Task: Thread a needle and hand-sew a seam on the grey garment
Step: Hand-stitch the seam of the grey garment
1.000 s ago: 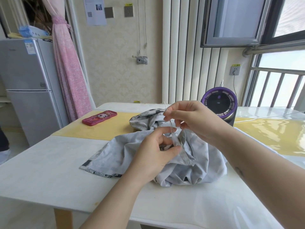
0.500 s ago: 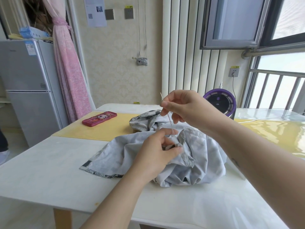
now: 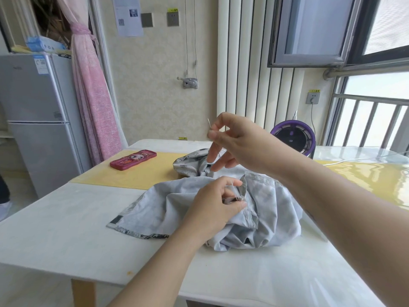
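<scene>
One garment [image 3: 269, 202] heaped on table [image 3: 55, 229] | my left hand [image 3: 212, 206] pinches its seam fold | my right hand [image 3: 240, 140], above, pinches needle [image 3: 209, 124], thread [image 3: 232, 187] running down to cloth | my judgement: threading done, seam partway, remaining stitches unclear.

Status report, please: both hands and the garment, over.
Right hand pinches needle, held above grey garment. Left hand pinches garment at seam. Nothing in the way.

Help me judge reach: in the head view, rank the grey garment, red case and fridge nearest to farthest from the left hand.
1. Grey garment: pinched by the left hand.
2. Red case: on the table, back left.
3. Fridge: beyond the table, far left.
</scene>
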Motion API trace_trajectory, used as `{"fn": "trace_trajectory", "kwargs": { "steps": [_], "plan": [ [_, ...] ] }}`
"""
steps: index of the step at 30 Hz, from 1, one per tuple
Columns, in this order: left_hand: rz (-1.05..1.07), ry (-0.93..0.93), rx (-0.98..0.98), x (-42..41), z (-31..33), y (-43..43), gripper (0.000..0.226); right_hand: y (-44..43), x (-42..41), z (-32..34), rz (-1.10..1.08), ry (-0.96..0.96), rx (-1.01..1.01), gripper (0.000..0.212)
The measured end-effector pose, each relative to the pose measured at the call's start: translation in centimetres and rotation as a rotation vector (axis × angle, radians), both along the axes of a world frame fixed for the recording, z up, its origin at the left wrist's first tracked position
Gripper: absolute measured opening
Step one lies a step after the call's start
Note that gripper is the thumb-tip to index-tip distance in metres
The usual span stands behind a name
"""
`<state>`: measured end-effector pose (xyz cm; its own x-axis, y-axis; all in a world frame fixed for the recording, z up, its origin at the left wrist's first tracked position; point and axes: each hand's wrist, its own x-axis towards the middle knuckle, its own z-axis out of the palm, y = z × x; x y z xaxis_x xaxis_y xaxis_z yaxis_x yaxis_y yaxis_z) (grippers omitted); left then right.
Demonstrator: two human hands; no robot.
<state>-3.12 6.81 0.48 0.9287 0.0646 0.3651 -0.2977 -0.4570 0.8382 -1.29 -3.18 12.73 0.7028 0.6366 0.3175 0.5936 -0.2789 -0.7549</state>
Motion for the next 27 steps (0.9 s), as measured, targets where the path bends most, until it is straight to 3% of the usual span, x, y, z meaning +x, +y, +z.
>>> {"fn": "trace_trajectory", "kwargs": {
  "steps": [13,27],
  "plan": [
    [0.039,0.029,0.070,0.23,-0.28,-0.24,0.029,0.03,0.44,0.09,-0.057,-0.182,0.103,0.018],
    [0.031,0.013,0.073,0.66,-0.70,-0.27,0.026,0.47,0.15,0.18,-0.079,-0.210,0.211,0.018]
  ]
}}
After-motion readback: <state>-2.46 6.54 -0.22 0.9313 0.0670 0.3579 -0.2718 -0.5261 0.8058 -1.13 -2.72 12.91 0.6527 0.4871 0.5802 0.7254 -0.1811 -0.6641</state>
